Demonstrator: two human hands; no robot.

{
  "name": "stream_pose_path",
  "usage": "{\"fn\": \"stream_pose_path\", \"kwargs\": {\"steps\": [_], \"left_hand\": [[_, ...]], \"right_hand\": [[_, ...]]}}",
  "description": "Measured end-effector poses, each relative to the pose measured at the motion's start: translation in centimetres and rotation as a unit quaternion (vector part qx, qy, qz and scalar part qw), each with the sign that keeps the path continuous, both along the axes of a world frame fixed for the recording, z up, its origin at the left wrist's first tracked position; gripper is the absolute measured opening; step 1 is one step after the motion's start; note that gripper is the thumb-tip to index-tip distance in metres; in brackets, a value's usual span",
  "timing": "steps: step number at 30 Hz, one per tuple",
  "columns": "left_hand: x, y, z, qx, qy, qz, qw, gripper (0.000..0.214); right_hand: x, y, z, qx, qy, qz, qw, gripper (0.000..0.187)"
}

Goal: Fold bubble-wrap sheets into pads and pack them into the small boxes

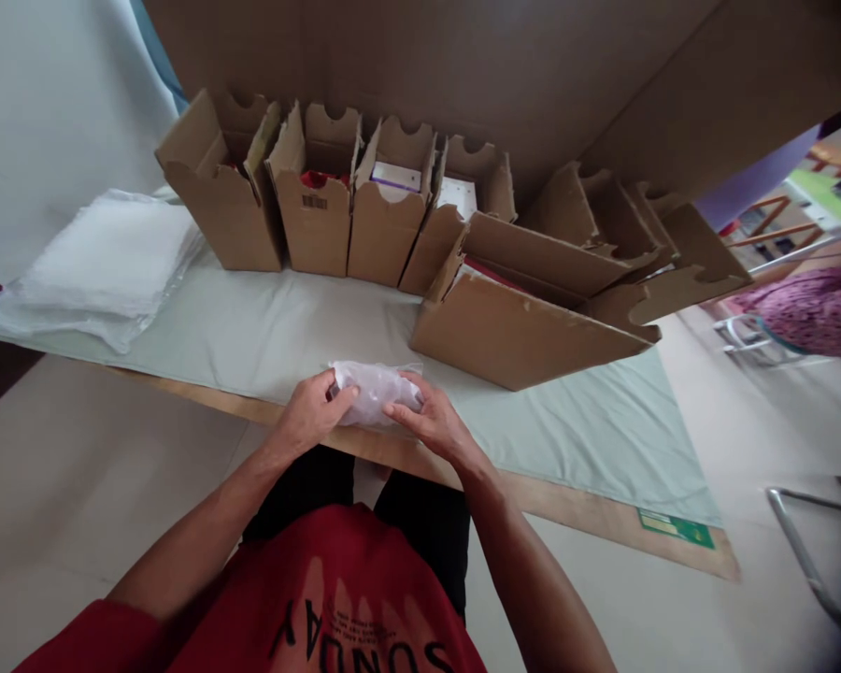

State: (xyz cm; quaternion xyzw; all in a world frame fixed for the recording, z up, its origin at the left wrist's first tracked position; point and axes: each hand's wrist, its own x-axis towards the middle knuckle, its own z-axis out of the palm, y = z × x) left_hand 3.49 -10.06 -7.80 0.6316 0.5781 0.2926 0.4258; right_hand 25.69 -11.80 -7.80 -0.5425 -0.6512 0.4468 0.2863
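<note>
packet [373, 393]: translucent white | boxes [525, 327]: brown | cloth [280, 308]: pale green | shirt [350, 540]: red (black-lettered, with paler patches)

Looks like thin, crinkly, slightly shiny plastic on the bundle [373, 394] at centre. Clear glossy film around the white stack [112, 257], far left. Just plain matt cardboard for the file boxes [315, 234] up top, kinda rough along the rims. Softly wrinkled cloth [287, 322] mid-frame, bare wood for the table edge [589, 511]. Shiny metal tubing [794, 542], lower right.
</note>
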Motion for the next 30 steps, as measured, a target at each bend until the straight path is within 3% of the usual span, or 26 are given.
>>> {"fn": "stream_pose_path", "kwargs": {"steps": [4, 7, 11, 15, 19, 22, 27, 30], "left_hand": [[0.3, 1.0, -0.7, 0.010, 0.052, 0.015, 0.998, 0.032], [0.6, 1.5, -0.6, 0.019, 0.093, 0.017, 0.995, 0.031], [0.7, 1.8, -0.3, 0.022, 0.125, 0.011, 0.992, 0.029], [0.5, 1.4, -0.5, 0.025, 0.117, 0.021, 0.993, 0.025], [-0.2, 0.2, -0.8, 0.041, 0.080, 0.049, 0.995, 0.027], [-0.7, -0.9, -0.9, 0.047, 0.052, 0.070, 0.995, 0.027], [-1.4, -2.9, -1.0, 0.050, -0.066, 0.142, 0.986, 0.042], [-1.3, -4.4, -0.9, 0.042, -0.152, 0.182, 0.971, 0.054]], "right_hand": [[0.1, 1.1, 0.2, 0.107, -0.119, -0.019, 0.987, 0.058], [0.4, 3.1, 0.9, 0.145, -0.184, 0.051, 0.971, 0.069], [0.4, 6.0, 2.0, 0.078, -0.237, 0.159, 0.955, 0.065], [0.4, 7.5, 2.2, -0.006, -0.201, 0.190, 0.961, 0.047], [0.6, 6.4, 1.2, -0.018, -0.132, 0.148, 0.980, 0.033], [0.5, 4.4, 0.1, -0.053, 0.015, 0.075, 0.996, 0.034], [-0.2, 1.2, -0.7, -0.074, 0.169, -0.061, 0.981, 0.035], [-0.9, -0.1, -0.3, -0.063, 0.260, -0.155, 0.951, 0.038]]}}
